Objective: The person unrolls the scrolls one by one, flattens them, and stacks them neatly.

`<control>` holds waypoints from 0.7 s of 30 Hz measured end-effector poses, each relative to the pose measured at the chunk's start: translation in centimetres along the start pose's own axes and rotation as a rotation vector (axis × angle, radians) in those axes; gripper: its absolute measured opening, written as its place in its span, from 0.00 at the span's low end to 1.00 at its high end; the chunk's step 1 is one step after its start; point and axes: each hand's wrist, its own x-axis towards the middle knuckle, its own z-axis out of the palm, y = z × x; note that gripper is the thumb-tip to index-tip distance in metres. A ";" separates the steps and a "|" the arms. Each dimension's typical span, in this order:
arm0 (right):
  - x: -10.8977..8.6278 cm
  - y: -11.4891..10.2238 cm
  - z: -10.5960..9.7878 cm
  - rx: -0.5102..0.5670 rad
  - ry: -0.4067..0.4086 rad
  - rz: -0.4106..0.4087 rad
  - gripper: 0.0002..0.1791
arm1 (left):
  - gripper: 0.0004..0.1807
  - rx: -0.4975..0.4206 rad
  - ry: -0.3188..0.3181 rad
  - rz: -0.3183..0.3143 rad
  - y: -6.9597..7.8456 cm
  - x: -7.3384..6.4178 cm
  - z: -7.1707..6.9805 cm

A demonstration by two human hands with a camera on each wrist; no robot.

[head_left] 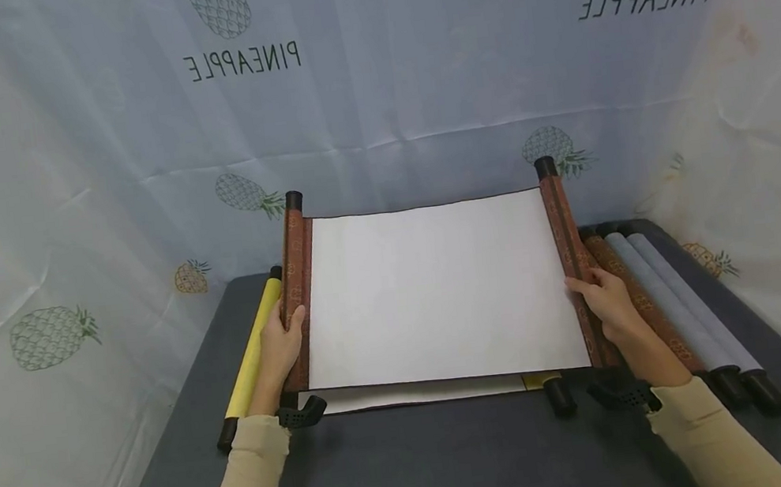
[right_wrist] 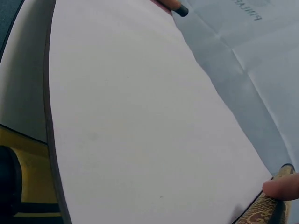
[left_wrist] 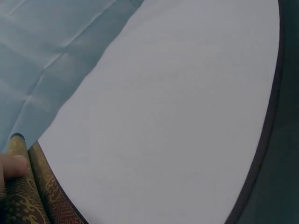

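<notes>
Pale pineapple-printed cloth (head_left: pixel 376 102) hangs behind the grey desk (head_left: pixel 442 460); above it, between its left and right edges, left hand (head_left: pixel 281 346) and right hand (head_left: pixel 609 301) each grip a brocade-patterned roller (head_left: pixel 562 233) of the white scroll (head_left: pixel 439 294); likely light, its sheet limp, easily creased, best held by those rollers.

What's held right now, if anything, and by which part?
An open scroll, at both ends: left hand grips the left brown roller, right hand the right brown roller, each near mid-length.
</notes>
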 end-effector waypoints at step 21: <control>0.2 1.2 0.1 -0.130 0.062 -0.119 0.46 | 0.41 0.099 0.003 0.009 -1.1 0.1 -0.6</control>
